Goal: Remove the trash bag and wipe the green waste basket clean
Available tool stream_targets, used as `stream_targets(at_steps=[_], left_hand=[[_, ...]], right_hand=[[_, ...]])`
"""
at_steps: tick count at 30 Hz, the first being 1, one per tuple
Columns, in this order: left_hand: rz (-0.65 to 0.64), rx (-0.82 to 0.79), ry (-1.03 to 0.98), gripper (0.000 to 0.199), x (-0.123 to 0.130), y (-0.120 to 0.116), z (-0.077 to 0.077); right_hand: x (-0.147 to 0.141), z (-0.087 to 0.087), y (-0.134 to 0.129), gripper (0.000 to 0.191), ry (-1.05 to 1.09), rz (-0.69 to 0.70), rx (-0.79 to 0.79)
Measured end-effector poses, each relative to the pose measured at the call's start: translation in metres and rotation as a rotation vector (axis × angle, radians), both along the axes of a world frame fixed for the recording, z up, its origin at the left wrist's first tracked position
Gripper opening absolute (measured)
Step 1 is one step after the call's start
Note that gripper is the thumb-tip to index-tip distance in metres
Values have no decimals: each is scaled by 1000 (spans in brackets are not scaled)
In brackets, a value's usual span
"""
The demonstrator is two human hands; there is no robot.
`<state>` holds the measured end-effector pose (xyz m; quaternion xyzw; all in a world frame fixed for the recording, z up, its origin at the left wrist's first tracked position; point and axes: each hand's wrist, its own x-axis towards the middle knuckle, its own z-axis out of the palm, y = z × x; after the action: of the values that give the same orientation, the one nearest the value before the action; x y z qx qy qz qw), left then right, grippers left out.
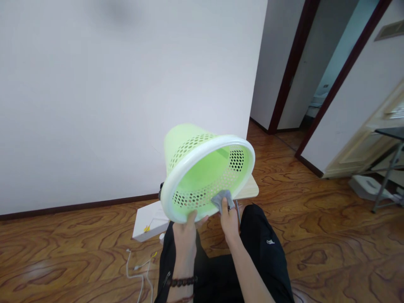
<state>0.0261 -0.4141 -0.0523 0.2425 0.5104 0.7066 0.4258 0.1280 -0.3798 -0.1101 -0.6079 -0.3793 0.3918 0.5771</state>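
A light green plastic basket (184, 136) with a white rim and rows of holes is tilted on its side, its mouth facing me. My left hand (187, 227) grips the lower rim, thumb on the inner side and fingers beneath. A grey cloth (222, 198) lies over the rim to the right, pressed against the inner wall. My right hand (229, 216) pinches this cloth with the thumb inside the basket; its other fingers are partly hidden under the rim.
Behind the basket is a pale wooden board (249, 189). A white box (150, 221) and a white cable (139, 275) lie on the wooden floor (94, 252) at left. A white wall (94, 105) rises ahead. At right are a doorway and a folding table (391, 134).
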Motion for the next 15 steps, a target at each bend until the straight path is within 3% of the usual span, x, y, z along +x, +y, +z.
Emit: stream_targets(at_steps=[5, 12, 15], left_hand=[[-12, 1, -12, 44, -3, 0, -5], [10, 21, -21, 43, 6, -2, 1], [24, 23, -15, 45, 4, -3, 3]], right_hand=[[21, 6, 2, 69, -196, -85, -118], [5, 10, -9, 63, -116, 155, -95], [16, 12, -5, 64, -129, 123, -103]])
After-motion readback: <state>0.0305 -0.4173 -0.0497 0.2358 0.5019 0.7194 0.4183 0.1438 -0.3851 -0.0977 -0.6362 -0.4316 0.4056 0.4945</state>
